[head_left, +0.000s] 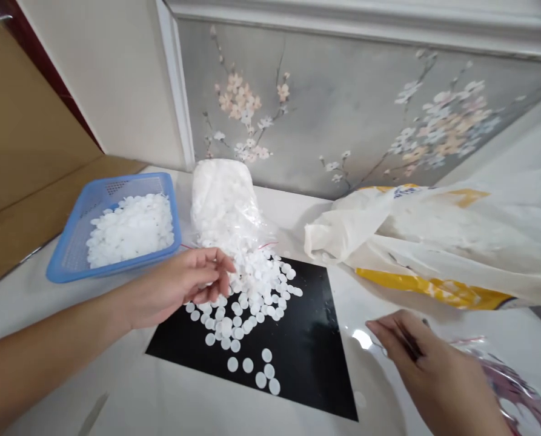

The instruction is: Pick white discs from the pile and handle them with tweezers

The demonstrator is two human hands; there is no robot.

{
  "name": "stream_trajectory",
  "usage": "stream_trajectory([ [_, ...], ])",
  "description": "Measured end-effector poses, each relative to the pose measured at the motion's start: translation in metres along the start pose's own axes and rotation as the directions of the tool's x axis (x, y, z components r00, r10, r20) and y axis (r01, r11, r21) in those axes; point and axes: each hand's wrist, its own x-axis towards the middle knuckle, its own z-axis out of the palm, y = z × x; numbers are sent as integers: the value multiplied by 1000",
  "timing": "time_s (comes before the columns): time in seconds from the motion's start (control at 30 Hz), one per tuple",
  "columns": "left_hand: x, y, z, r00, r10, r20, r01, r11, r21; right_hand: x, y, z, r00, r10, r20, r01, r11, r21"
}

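Note:
A heap of small white plastic discs (252, 284) lies on a black sheet (315, 339), spilling from a clear plastic bag (225, 194) full of the same discs. My left hand (197, 280) hovers at the left side of the heap, its fingers loosely curled and apart, with nothing visible in them. Several discs (269, 370) lie apart near the sheet's front edge. Right of the sheet, my right hand (415, 351) is closed in a pinch. Something thin and dark shows at its fingers, too unclear to name. A bright white spot lies just beyond the fingertips.
A blue plastic basket (175, 227) holding many white discs stands at the left, beside a cardboard box (34, 121). A large white and yellow plastic sack (434, 242) lies at the right. Near my right wrist is a clear bag (520, 381). A flowered panel (297, 121) stands behind.

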Motion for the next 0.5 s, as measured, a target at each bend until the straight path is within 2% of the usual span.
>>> stream_trajectory([
  [0.07,-8,-19,-9,998,36,-42,-25,971,237,-1,-11,4,997,-66,50,66,998,4],
  [0.17,-19,-41,-11,990,140,-19,-109,840,532,-1,-41,17,970,-182,162,161,978,134],
  [0.23,-24,-49,-8,977,212,21,-180,771,611,0,-64,30,945,-272,185,218,939,267],
  [0.33,-25,-55,-5,942,321,97,-297,665,685,1,-93,51,866,-416,278,290,871,397],
  [0.43,-23,-63,-6,893,383,235,-405,462,789,0,-105,68,801,-492,340,344,844,412],
  [0.5,-22,-72,-8,833,455,316,-487,331,808,-3,-105,74,772,-519,368,371,837,402],
])
